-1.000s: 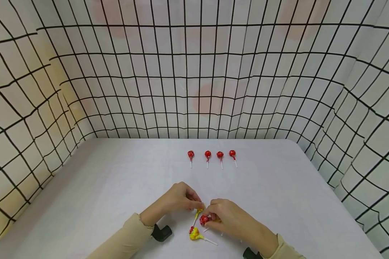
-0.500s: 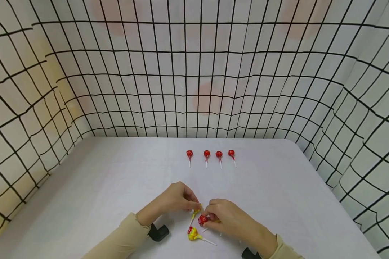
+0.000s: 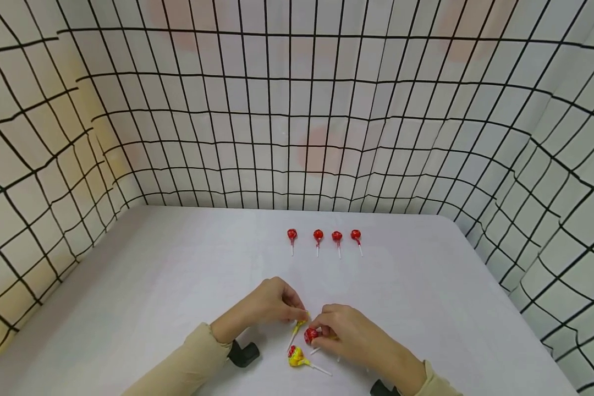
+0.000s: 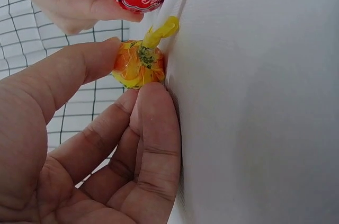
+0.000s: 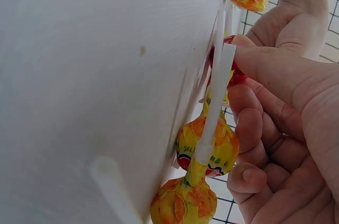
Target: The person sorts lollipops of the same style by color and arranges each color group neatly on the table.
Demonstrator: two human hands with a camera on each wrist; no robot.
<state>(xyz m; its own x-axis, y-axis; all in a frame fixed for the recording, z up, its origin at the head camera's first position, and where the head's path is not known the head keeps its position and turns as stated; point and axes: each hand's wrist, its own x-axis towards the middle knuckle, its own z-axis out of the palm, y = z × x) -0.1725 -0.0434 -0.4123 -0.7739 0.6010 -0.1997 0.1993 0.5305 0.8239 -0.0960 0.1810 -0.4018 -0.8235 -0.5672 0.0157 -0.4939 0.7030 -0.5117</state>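
Observation:
Between thumb and fingers, my left hand (image 3: 277,302) pinches the wrapped head of a yellow lollipop (image 4: 139,65), close to the white cloth; its stick points toward me in the head view. My right hand (image 3: 344,330), just beside it, grips a red lollipop (image 3: 311,335) by the head. White lettering shows on the red wrapper in the left wrist view. Another yellow lollipop (image 3: 295,356) lies on the table in front of both hands, stick to the right. Under my right palm, more yellow lollipops (image 5: 207,144) lie in the right wrist view, mostly hidden in the head view.
Toward the back of the white table (image 3: 178,258), several red lollipops (image 3: 318,235) lie in a row, sticks toward me. A white wall with a black grid (image 3: 302,121) encloses the back and sides. Black wrist devices (image 3: 243,355) sit by both cuffs.
My left hand has shifted very slightly left with the yellow lollipop. The right hand and the red lollipop keep their place; the head view sways a little.

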